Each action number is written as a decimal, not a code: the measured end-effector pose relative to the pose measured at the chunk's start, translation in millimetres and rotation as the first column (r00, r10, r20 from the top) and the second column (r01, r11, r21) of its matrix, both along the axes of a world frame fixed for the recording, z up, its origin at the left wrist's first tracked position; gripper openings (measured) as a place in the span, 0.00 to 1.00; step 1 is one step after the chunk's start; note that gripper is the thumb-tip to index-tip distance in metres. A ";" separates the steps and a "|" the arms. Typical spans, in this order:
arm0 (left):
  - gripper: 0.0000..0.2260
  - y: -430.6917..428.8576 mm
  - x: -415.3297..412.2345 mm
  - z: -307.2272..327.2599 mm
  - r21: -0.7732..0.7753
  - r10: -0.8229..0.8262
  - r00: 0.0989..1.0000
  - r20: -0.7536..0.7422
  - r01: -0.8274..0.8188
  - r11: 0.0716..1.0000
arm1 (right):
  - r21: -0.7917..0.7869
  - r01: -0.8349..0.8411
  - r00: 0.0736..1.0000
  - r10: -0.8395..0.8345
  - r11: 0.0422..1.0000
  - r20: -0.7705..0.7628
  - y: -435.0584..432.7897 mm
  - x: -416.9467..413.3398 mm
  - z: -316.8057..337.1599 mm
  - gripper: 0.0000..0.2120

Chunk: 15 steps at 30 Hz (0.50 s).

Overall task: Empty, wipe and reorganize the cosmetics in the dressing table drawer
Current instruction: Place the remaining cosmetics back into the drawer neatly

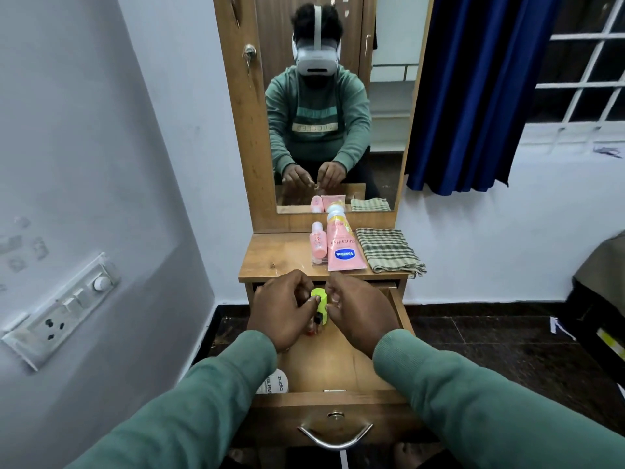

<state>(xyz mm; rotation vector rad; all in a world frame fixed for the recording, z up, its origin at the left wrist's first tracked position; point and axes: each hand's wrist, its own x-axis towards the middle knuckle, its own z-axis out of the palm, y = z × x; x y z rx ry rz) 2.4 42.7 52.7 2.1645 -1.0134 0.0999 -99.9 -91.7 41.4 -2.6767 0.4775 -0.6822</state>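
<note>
My left hand [283, 309] pinched the small green bottle [320, 304] in the open drawer [399, 309]. My right hand [358, 313] curled beside it; I couldn't tell if it touched. The pink tube [343, 252] and cloth [389, 250] waited on top, ready for wiping.

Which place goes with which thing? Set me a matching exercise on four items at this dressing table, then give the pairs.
Things:
1. Vaseline tube
2. checked cloth
3. lime-green item
4. white container

Places:
A. near left corner of the open drawer
B. between both hands' fingers, over the drawer
C. right end of the tabletop
D. tabletop, between the small pink bottle and the cloth

Pairs: 1-D, 2-C, 3-B, 4-A
</note>
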 end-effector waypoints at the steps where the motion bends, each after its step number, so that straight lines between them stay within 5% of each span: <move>1: 0.06 -1.0 -1.1 5.3 -0.035 -0.001 0.999 -0.039 -0.001 0.999 | 0.009 -0.002 1.000 0.002 1.000 0.008 1.2 -0.5 5.5 0.13; 7: 0.09 -9.6 -0.6 33.8 -0.133 0.008 0.975 -0.221 -0.038 0.990 | 0.120 0.023 0.999 -0.027 0.993 0.035 -2.5 4.9 39.7 0.10; 15: 0.10 -32.8 23.7 58.0 -0.202 0.012 0.960 -0.279 -0.071 0.977 | 0.172 0.087 0.993 -0.098 0.981 0.059 -33.8 38.4 75.4 0.14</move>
